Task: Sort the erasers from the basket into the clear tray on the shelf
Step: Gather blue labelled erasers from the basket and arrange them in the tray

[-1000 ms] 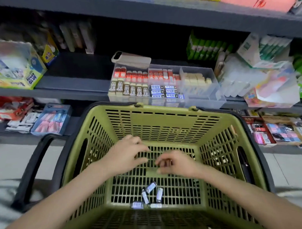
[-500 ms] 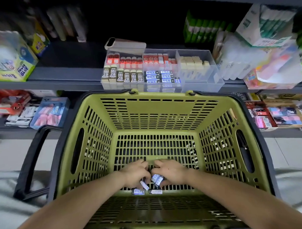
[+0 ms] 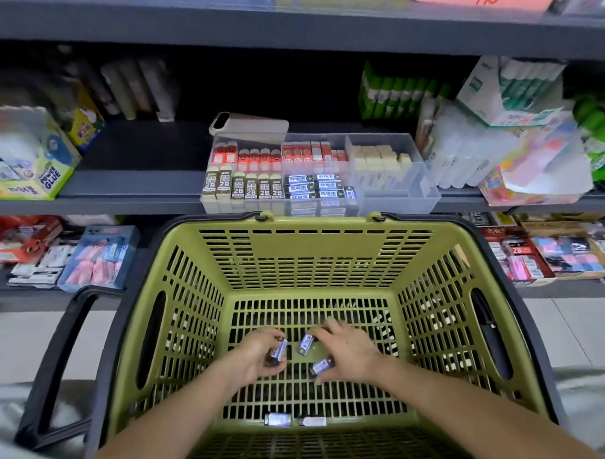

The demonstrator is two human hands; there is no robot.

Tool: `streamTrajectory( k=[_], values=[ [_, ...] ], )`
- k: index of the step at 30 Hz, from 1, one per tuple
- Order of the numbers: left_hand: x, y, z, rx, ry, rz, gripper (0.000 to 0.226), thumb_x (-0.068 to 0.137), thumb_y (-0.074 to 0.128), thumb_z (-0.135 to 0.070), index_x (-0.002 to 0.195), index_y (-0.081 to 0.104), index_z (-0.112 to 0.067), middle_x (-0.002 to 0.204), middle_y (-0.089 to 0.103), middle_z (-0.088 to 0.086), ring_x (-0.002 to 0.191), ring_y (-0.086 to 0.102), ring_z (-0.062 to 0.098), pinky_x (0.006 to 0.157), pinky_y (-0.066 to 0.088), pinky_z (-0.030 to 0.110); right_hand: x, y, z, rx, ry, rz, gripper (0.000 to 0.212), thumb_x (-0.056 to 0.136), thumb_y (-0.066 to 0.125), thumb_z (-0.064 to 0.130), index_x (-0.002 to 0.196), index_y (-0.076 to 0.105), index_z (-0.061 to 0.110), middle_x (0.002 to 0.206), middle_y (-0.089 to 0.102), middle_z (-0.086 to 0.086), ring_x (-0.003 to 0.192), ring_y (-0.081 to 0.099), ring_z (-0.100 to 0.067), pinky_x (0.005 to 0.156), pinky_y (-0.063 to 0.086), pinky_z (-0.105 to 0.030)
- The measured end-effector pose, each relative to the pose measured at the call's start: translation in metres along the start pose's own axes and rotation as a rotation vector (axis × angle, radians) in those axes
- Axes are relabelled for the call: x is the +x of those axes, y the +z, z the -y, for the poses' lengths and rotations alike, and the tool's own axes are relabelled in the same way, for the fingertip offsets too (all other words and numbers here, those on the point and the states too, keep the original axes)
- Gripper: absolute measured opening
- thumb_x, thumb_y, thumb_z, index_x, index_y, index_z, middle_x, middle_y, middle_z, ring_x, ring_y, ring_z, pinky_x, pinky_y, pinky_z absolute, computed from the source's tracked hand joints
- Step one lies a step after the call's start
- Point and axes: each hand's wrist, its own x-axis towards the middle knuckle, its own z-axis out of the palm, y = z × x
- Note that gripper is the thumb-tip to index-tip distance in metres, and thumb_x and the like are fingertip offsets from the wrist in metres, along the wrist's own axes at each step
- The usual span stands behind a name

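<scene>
Both my hands are down inside the green basket (image 3: 312, 249). My left hand (image 3: 261, 354) grips a blue-sleeved eraser (image 3: 279, 351). My right hand (image 3: 350, 351) pinches two more: one eraser (image 3: 305, 344) at its fingertips, another eraser (image 3: 322, 365) under the thumb. Two erasers (image 3: 278, 419) (image 3: 313, 421) lie on the basket floor near me. The clear tray (image 3: 392, 195) stands on the shelf just beyond the basket, with rows of 2B, red, blue and cream erasers in its compartments.
The basket has black handles (image 3: 55, 361) folded down at the sides. A glue box (image 3: 28, 170) sits left on the shelf, green glue sticks (image 3: 399, 92) and plastic packs (image 3: 532, 159) right. A lower shelf (image 3: 99, 257) holds more stationery.
My hands have closed on erasers from the pile and lifted them off the basket floor. The view tilted up, so two erasers now lie nearer the bottom edge.
</scene>
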Motion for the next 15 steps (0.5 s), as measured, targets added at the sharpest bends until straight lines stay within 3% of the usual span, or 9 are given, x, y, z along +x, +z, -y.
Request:
streamTrajectory(
  k=[3, 5, 9, 12, 15],
  values=[
    [-0.003, -0.004, -0.004, -0.099, -0.058, -0.009, 0.014, 0.091, 0.05, -0.005, 0.102, 0.058, -0.005, 0.095, 0.058, 0.018, 0.075, 0.056, 0.025, 0.06, 0.054, 0.035, 0.007, 0.0, 0.004, -0.148, -0.079, 0.064, 0.089, 0.073, 0.071, 0.047, 0.144, 0.018, 0.033, 0.125, 0.041, -0.012, 0.111, 0.046, -0.028, 0.086, 0.05, -0.042],
    [-0.004, -0.007, -0.006, -0.095, -0.077, -0.002, 0.019, 0.091, 0.052, -0.013, 0.106, 0.058, -0.003, 0.099, 0.058, 0.017, 0.079, 0.056, 0.026, 0.063, 0.052, 0.037, 0.015, -0.007, 0.005, -0.14, -0.116, 0.085, 0.077, 0.078, 0.069, 0.041, 0.142, 0.027, 0.032, 0.121, 0.045, -0.012, 0.105, 0.052, -0.028, 0.083, 0.051, -0.04],
    [-0.001, -0.012, -0.006, -0.128, -0.1, 0.014, 0.029, 0.097, 0.047, -0.028, 0.11, 0.058, -0.004, 0.088, 0.056, 0.015, 0.073, 0.054, 0.025, 0.066, 0.051, 0.04, 0.022, -0.013, 0.003, 0.059, -0.068, 0.016, 0.046, 0.086, 0.064, 0.03, 0.128, 0.046, 0.024, 0.114, 0.056, -0.008, 0.097, 0.059, -0.025, 0.081, 0.048, -0.032],
    [-0.001, -0.012, -0.008, -0.164, -0.119, 0.05, 0.041, 0.097, 0.044, -0.038, 0.113, 0.058, -0.003, 0.089, 0.054, 0.015, 0.076, 0.054, 0.025, 0.071, 0.053, 0.042, 0.017, -0.013, 0.011, 0.287, 0.006, -0.089, 0.041, 0.084, 0.065, 0.038, 0.122, 0.05, 0.028, 0.107, 0.063, 0.002, 0.09, 0.06, -0.014, 0.079, 0.051, -0.031],
    [-0.005, -0.01, -0.01, -0.208, -0.183, 0.186, 0.053, 0.096, 0.039, -0.051, 0.114, 0.058, -0.005, 0.097, 0.057, 0.017, 0.085, 0.057, 0.027, 0.077, 0.055, 0.043, 0.012, -0.026, 0.032, 0.421, -0.068, -0.199, 0.043, 0.081, 0.066, 0.043, 0.12, 0.051, 0.036, 0.092, 0.063, 0.013, 0.069, 0.05, 0.003, 0.064, 0.043, -0.021]
  ],
)
